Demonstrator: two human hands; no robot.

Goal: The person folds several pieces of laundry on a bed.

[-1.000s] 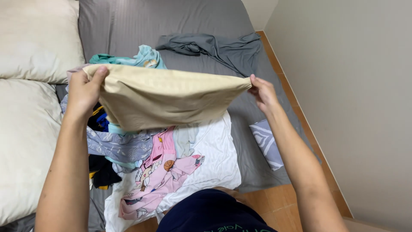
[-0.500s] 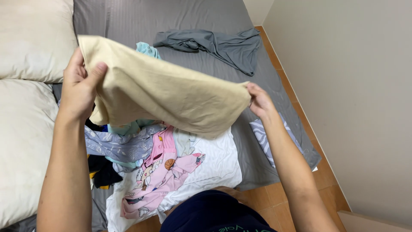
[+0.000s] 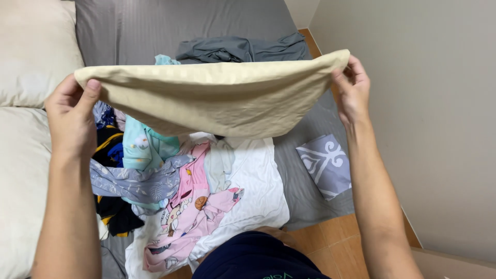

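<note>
1. Beige cloth (image 3: 217,98) is held up in the air above the bed, stretched wide btwn both hands; top edge runs near level, w/ the right end a bit higher, and the lower part sags in a curve.
2. Vs 0.5 s ago: the cloth was slanted then, left end high and right end low; now it's pulled out flatter and wider, and the right end has come up.
3. Left hand (image 3: 72,116): grip pinching the cloth's left corner, thumb on the near side, fingers wrapped behind. It sits lower in view than before.
4. Right hand (image 3: 352,88): grip pinching the right corner, fingertips closed on the edge. It has moved up and out toward the wall since the earlier frame.
5. Under the cloth: a clothes pile (image 3: 170,186) on the bed, incl. a pink printed garment (image 3: 194,206), a white tee (image 3: 258,191), a mint piece (image 3: 142,147) and a blue-grey leaf-print piece (image 3: 134,181). Pile looks unchanged.
6. Beyond the cloth: a dark grey garment (image 3: 237,49) lies crumpled on the grey bedsheet (image 3: 155,26).
7. Right of the pile, near the bed edge: a folded grey patterned cloth (image 3: 324,164).
8. Left: two cream pillows (image 3: 31,51).
9. Right: plain wall (image 3: 423,129); wood floor (image 3: 330,248) btwn bed and wall.
</note>
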